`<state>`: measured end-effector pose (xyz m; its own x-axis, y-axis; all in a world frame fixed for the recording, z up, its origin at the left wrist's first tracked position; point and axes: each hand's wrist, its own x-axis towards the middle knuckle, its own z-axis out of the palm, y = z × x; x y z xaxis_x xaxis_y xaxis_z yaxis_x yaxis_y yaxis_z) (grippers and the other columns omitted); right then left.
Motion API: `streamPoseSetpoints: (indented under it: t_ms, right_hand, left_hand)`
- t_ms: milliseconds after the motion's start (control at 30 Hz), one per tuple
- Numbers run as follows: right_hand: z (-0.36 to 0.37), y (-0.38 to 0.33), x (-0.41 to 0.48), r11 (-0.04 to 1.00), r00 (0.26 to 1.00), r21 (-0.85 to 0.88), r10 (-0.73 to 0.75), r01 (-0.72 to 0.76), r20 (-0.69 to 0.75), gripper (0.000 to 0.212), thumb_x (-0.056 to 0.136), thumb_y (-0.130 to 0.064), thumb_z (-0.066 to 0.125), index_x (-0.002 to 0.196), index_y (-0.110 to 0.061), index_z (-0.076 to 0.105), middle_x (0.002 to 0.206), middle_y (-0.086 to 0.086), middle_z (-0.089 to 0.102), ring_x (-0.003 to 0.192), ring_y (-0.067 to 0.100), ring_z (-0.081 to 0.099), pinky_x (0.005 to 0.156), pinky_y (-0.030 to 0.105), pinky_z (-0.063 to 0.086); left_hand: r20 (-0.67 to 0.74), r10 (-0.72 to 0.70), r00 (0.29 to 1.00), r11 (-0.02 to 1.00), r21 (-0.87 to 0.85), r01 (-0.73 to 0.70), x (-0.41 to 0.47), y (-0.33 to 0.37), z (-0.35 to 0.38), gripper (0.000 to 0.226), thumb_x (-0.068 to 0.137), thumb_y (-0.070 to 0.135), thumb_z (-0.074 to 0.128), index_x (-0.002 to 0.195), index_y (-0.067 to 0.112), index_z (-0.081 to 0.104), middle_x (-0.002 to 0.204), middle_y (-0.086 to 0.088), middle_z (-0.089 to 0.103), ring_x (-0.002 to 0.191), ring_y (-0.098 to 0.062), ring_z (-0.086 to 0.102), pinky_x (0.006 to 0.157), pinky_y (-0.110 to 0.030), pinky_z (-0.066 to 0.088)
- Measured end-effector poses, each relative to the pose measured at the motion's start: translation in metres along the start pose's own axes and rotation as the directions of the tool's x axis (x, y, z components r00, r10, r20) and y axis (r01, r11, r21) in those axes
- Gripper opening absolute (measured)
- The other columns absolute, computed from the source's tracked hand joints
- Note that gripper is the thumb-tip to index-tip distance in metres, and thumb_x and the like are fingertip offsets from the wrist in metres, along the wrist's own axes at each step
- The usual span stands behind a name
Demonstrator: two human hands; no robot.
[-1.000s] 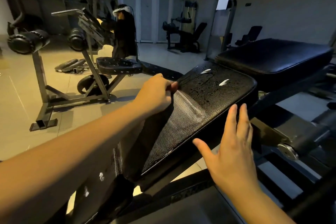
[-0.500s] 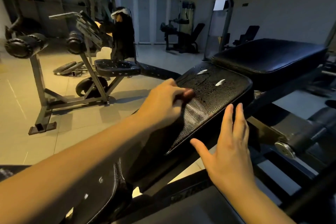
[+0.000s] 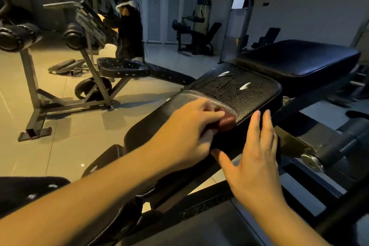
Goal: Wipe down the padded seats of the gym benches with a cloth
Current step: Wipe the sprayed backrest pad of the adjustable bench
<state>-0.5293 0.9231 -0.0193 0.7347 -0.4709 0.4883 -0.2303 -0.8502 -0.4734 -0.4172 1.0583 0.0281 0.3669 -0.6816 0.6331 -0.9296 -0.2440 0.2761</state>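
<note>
A black padded bench seat (image 3: 245, 94) slopes up in front of me, wet with drops and two white streaks on its far half. My left hand (image 3: 187, 126) grips a small dark red cloth (image 3: 226, 121) and presses it onto the seat near its right edge. A shiny wiped band runs across the pad just beyond the cloth. My right hand (image 3: 255, 154) is flat with straight fingers, resting against the seat's right side edge. A second black pad (image 3: 299, 58) lies beyond the seat.
Another bench machine (image 3: 95, 78) with roller pads stands on the tiled floor to the left. A person in dark clothes (image 3: 129, 32) with a headset stands behind it. Metal frame bars and a bolt (image 3: 311, 163) lie to the right. More machines (image 3: 195, 34) stand at the far wall.
My left hand has swept the cloth from the seat's left edge across to its right edge, leaving a wiped band. My right hand stays at the seat's side.
</note>
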Motion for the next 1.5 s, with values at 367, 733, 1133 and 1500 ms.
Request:
streamPoseSetpoints:
  t_ms: [367,733,1133,1500]
  right_hand:
    - [0.005,0.005,0.000,1.000,0.999,-0.009,-0.019,0.018,-0.047,0.117,0.079,-0.064,0.064,0.162,-0.023,-0.008,0.166,-0.014,-0.016,0.156,0.025,-0.003,0.119,0.054,0.026]
    - [0.004,0.004,0.000,1.000,0.999,-0.005,-0.017,0.017,-0.046,0.117,0.080,-0.062,0.066,0.162,-0.023,-0.009,0.166,-0.015,-0.017,0.156,0.024,-0.004,0.117,0.054,0.029]
    - [0.000,0.002,-0.002,1.000,0.999,-0.009,-0.026,0.026,-0.020,0.115,0.083,-0.065,0.061,0.161,-0.023,-0.012,0.167,-0.009,-0.021,0.156,0.022,-0.007,0.119,0.050,0.026]
    - [-0.003,0.002,-0.001,0.999,0.999,-0.016,-0.038,0.037,-0.005,0.116,0.082,-0.069,0.058,0.161,-0.024,-0.014,0.167,-0.010,-0.023,0.156,0.021,-0.008,0.118,0.050,0.028]
  left_hand:
    - [0.015,-0.146,0.989,0.987,-0.069,0.147,0.013,-0.019,-0.005,0.039,0.092,0.022,0.068,0.130,0.031,0.068,0.110,0.002,0.060,0.104,-0.014,0.054,0.088,-0.032,0.045]
    - [0.010,-0.274,0.962,0.955,-0.112,0.274,0.022,-0.043,-0.001,0.035,0.092,0.020,0.067,0.124,0.032,0.072,0.101,0.000,0.057,0.096,-0.017,0.055,0.081,-0.036,0.046]
    - [-0.097,-0.409,0.907,0.912,-0.005,0.410,0.025,-0.067,0.006,0.031,0.094,0.023,0.065,0.124,0.025,0.072,0.104,0.000,0.057,0.101,-0.024,0.055,0.081,-0.034,0.040]
    - [-0.163,-0.363,0.917,0.929,0.013,0.370,0.026,-0.066,0.012,0.036,0.096,0.032,0.065,0.132,0.029,0.067,0.105,0.000,0.056,0.103,-0.023,0.055,0.080,-0.034,0.040]
